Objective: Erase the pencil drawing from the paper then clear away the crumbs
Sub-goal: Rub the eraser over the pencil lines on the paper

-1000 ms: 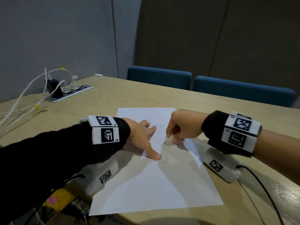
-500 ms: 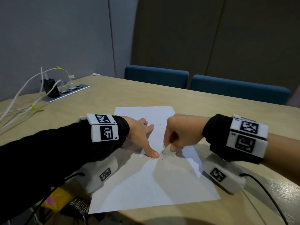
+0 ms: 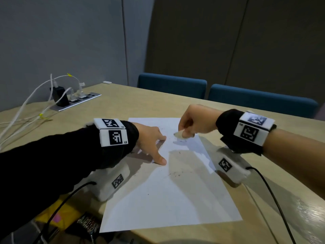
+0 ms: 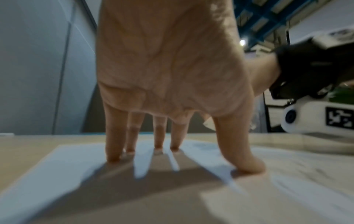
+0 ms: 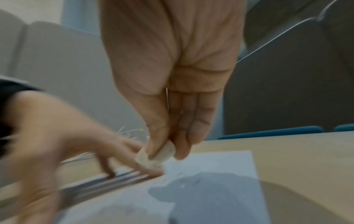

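Table (image 3: 175, 103), paper (image 3: 167, 199) (crumbs (image 3: 175, 174)), right hand (image 3: 195, 120) pinching eraser (image 3: 179, 134)

Looks like an office meeting room: long pale wood-look table (image 3: 158, 103) with a recessed power strip (image 3: 77, 101) holding a black charger (image 3: 60, 95) and white cables (image 3: 26, 110), blue upholstered chairs (image 3: 260, 101) tucked along the far edge, plain grey panelled walls (image 3: 61, 41) behind.

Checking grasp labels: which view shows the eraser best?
Right wrist. The eraser fills the centre there, pinched by the right hand, though blurred. Head view shows it small under the fingers, above the paper. Left wrist shows only a pale sliver, uncertain.
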Demonstrator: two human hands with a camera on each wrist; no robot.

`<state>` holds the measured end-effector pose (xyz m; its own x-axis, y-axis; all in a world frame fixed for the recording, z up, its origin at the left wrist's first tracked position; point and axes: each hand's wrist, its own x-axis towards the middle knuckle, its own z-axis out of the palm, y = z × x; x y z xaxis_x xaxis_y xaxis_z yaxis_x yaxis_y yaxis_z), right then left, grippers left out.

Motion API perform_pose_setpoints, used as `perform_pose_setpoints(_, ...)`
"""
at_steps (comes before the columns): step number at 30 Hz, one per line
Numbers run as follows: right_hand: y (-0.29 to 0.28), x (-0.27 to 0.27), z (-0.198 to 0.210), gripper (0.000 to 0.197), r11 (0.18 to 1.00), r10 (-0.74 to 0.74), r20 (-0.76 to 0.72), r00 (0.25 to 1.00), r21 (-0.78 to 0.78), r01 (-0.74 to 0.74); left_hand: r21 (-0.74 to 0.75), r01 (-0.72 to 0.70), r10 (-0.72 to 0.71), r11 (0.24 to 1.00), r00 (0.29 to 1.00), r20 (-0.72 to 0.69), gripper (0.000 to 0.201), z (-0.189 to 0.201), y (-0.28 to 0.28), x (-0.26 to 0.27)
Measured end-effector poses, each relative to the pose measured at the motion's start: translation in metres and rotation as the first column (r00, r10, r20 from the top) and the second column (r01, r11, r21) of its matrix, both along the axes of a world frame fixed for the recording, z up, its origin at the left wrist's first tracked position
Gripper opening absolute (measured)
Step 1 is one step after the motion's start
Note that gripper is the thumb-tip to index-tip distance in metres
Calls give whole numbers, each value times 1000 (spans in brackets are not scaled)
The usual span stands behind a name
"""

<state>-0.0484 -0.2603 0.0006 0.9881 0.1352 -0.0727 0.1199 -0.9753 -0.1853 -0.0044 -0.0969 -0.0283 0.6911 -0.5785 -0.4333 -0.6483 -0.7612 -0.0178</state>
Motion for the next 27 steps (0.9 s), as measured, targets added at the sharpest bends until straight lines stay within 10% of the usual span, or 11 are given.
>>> perform_pose_setpoints(6, -2, 32, -7, 13, 997, -60, -22, 998, -48, 59, -73, -82, 85, 994, 995, 47, 72, -2, 8, 22)
perform_pose_setpoints(19, 22, 21, -10, 19, 989, 107, -269, 957, -72, -131, 34, -35, 35, 999, 999, 20, 98, -3, 4, 24)
perform_pose_setpoints(27, 20, 44, -14, 18, 993, -1, -43, 999, -116, -4, 121, -15, 8, 993, 998, 61, 104, 0, 1, 20)
